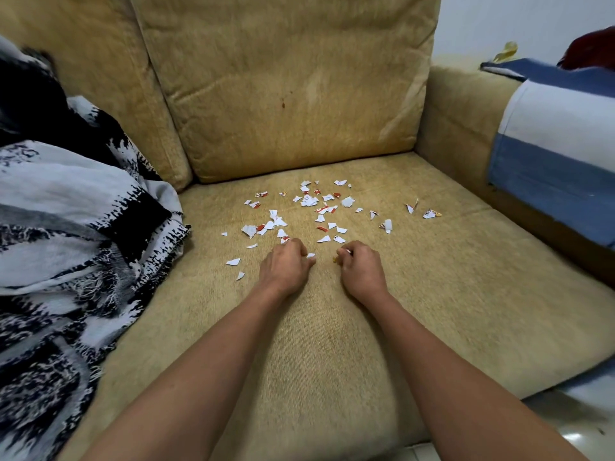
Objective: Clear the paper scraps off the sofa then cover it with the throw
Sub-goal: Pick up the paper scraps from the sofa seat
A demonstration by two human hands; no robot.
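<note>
Several white and red paper scraps (311, 207) lie scattered over the middle of the tan sofa seat (332, 344). My left hand (285, 265) rests on the seat at the near edge of the scatter, fingers curled, with a white scrap showing at its fingertips. My right hand (361, 266) sits beside it, fingers curled round small scraps, white and yellow bits peeking out. A black and white patterned throw (66, 234) is heaped on the left part of the sofa.
The back cushion (286, 84) stands behind the scraps. A blue and white striped cloth (552, 154) drapes over the right armrest (462, 118), with a dark red item (589, 48) behind it. Tiled floor (572, 424) shows at the lower right.
</note>
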